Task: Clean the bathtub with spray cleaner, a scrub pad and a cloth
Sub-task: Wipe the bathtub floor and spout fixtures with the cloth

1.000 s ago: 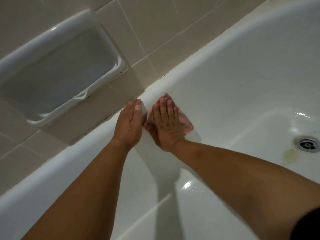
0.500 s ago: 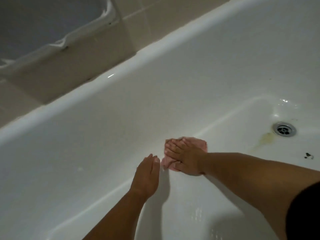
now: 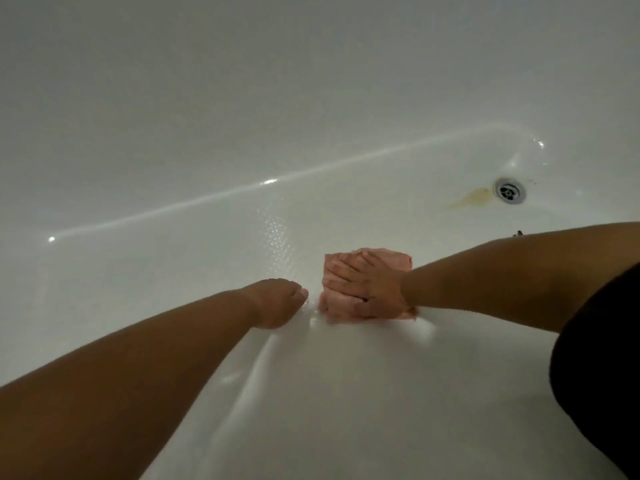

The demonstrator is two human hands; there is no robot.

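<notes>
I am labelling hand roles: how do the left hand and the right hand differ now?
The right hand lies flat, fingers spread, on the pink cloth; the left hand is beside the cloth, not on it. The right hand's fingers show plainly; the left hand's are mostly hidden. Both are low in the tub, close together.

No text, label, brand, number or sign can be read here — the white bathtub (image 3: 311,98), the pink cloth (image 3: 403,262) lying on its floor and the metal drain (image 3: 510,190) at the far right all show plain, unmarked faces.
</notes>
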